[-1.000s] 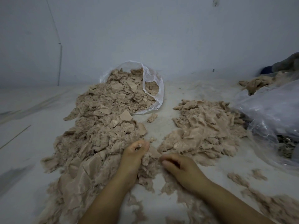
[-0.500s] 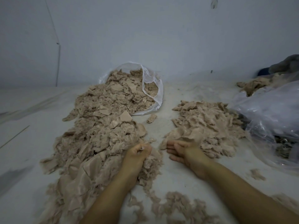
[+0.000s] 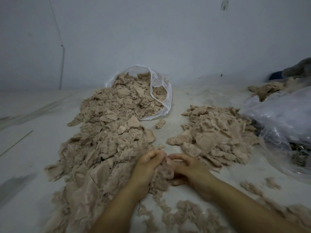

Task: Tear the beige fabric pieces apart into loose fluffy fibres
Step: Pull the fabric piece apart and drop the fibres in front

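While both hands grip one beige fabric clump (image 3: 162, 172) between them, the left hand (image 3: 148, 167) curls round its left side and the right hand (image 3: 188, 167) pinches its right side, knuckles almost touching. The clump hangs roughly top to bottom between the palms, equally near each, so the tear probably calls for a sideways pull. Untorn pieces (image 3: 104, 148) lie just left of the hands; a second heap (image 3: 217, 135) lies beyond the right hand.

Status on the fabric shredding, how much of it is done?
Done: loose fluff lies scattered near the person, and the right pile looks partly torn. In hand: left hand and right hand both grip one tuft. Left: the big left pile and the still-full plastic bag, so well under half, probably.
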Tool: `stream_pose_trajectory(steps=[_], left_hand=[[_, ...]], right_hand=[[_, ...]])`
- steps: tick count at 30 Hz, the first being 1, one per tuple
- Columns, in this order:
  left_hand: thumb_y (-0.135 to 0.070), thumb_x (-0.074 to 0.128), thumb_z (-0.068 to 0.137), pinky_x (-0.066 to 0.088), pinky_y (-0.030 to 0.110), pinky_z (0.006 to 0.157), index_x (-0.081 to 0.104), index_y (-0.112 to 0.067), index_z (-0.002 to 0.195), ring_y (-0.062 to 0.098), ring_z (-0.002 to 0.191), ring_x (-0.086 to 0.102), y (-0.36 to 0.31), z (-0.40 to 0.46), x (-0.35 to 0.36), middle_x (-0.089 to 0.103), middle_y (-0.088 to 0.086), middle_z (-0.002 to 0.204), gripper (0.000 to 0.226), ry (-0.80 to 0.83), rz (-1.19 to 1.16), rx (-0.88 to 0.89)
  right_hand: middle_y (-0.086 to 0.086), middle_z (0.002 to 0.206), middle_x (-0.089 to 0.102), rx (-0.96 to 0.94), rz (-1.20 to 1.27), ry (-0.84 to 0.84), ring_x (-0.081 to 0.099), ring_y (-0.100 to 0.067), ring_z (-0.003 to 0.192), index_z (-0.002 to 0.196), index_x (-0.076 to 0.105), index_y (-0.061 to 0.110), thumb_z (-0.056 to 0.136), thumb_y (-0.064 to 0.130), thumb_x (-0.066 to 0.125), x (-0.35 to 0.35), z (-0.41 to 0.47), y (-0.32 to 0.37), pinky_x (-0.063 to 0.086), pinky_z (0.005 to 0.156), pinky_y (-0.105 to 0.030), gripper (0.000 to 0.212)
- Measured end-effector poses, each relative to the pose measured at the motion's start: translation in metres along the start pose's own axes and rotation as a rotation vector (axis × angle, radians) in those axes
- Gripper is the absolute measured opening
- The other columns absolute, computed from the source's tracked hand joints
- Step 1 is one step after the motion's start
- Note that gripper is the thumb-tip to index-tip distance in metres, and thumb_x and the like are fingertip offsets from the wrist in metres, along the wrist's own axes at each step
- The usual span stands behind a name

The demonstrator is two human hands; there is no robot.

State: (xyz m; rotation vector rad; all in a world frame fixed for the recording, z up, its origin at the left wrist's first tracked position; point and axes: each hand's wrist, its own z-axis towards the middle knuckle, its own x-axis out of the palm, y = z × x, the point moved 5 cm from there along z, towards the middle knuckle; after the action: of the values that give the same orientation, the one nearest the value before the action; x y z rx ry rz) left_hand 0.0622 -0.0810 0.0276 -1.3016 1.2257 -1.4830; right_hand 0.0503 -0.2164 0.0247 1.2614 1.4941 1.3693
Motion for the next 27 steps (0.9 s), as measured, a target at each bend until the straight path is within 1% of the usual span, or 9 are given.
stream_pose_trajectory(steps=[3,8,12,13,16,18,21,24,27], left_hand=[[-0.001,0.057,0.089,0.053,0.033,0.070,0.067,-0.015,0.082,0.023,0.077,0.064,-0.003,-0.001,-0.003,0.068,0.012,0.085,0.018,-0.066,0.084,0.045],[0.003,0.055,0.088,0.056,0.028,0.063,0.064,-0.009,0.085,0.023,0.078,0.069,-0.005,-0.003,0.003,0.071,0.014,0.088,0.015,0.004,-0.081,0.059],[0.010,0.049,0.089,0.057,0.025,0.066,0.059,-0.001,0.086,0.027,0.087,0.071,-0.005,-0.002,0.007,0.071,0.014,0.084,0.015,-0.002,-0.233,0.079],[0.011,0.048,0.089,0.057,0.024,0.063,0.058,0.000,0.085,0.024,0.083,0.072,-0.006,-0.001,0.004,0.071,0.013,0.079,0.016,-0.032,-0.264,0.071],[0.008,0.046,0.090,0.057,0.025,0.059,0.058,-0.001,0.086,0.023,0.072,0.071,-0.009,0.002,-0.003,0.068,0.012,0.070,0.016,-0.079,-0.321,0.038],[0.001,0.049,0.090,0.058,0.027,0.061,0.059,-0.002,0.086,0.023,0.069,0.070,-0.009,0.002,-0.002,0.067,0.011,0.068,0.012,-0.067,-0.319,0.022],[-0.019,0.060,0.081,0.055,0.025,0.061,0.061,-0.007,0.082,0.017,0.062,0.063,-0.006,0.000,0.000,0.062,0.004,0.065,0.012,-0.027,-0.124,0.046],[-0.036,0.071,0.071,0.051,0.020,0.063,0.066,-0.015,0.090,0.010,0.069,0.063,-0.005,-0.004,0.002,0.065,-0.004,0.076,0.028,0.035,0.182,0.068],[-0.039,0.081,0.066,0.049,0.012,0.077,0.066,-0.027,0.104,-0.003,0.092,0.063,-0.003,-0.005,0.006,0.066,-0.016,0.102,0.043,0.091,0.536,0.092]], right_hand=[[-0.011,0.081,0.072,-0.028,0.037,-0.048,0.067,-0.024,0.072,0.109,0.063,0.007,0.077,0.011,0.075,-0.002,-0.005,-0.005,0.058,0.065,-0.031,0.034],[-0.012,0.080,0.072,-0.036,0.103,-0.017,0.068,-0.024,0.071,0.097,0.067,0.002,0.071,0.035,0.076,0.002,-0.012,-0.003,0.055,0.062,-0.029,0.043],[-0.014,0.068,0.063,-0.033,-0.058,-0.015,0.057,-0.017,0.055,0.084,0.066,0.003,0.086,0.007,0.067,0.002,-0.012,-0.005,0.049,0.051,-0.022,0.005],[-0.011,0.065,0.061,-0.039,-0.064,-0.050,0.055,-0.015,0.052,0.082,0.066,0.004,0.089,0.006,0.062,-0.002,-0.011,-0.006,0.047,0.049,-0.022,0.008],[-0.004,0.064,0.060,-0.092,-0.095,-0.069,0.053,-0.009,0.049,0.085,0.066,0.010,0.086,0.026,0.067,-0.010,-0.012,0.002,0.044,0.048,-0.020,0.016],[0.002,0.078,0.062,-0.116,-0.365,0.067,0.055,-0.008,0.062,0.092,0.068,0.024,0.072,0.045,0.077,-0.005,-0.015,0.004,0.045,0.057,-0.017,0.031],[0.011,0.087,0.060,-0.212,-0.808,0.094,0.053,-0.001,0.072,0.084,0.065,0.036,0.076,0.035,0.078,0.000,-0.015,0.001,0.045,0.067,-0.014,0.015],[0.000,0.072,0.063,-0.225,-0.514,-0.035,0.055,-0.005,0.059,0.080,0.068,0.016,0.085,0.014,0.070,-0.007,-0.013,0.005,0.047,0.057,-0.018,0.006],[-0.005,0.064,0.062,-0.194,-0.132,-0.060,0.057,-0.011,0.052,0.083,0.066,0.008,0.088,0.002,0.062,-0.016,-0.014,0.007,0.048,0.050,-0.020,0.008]])
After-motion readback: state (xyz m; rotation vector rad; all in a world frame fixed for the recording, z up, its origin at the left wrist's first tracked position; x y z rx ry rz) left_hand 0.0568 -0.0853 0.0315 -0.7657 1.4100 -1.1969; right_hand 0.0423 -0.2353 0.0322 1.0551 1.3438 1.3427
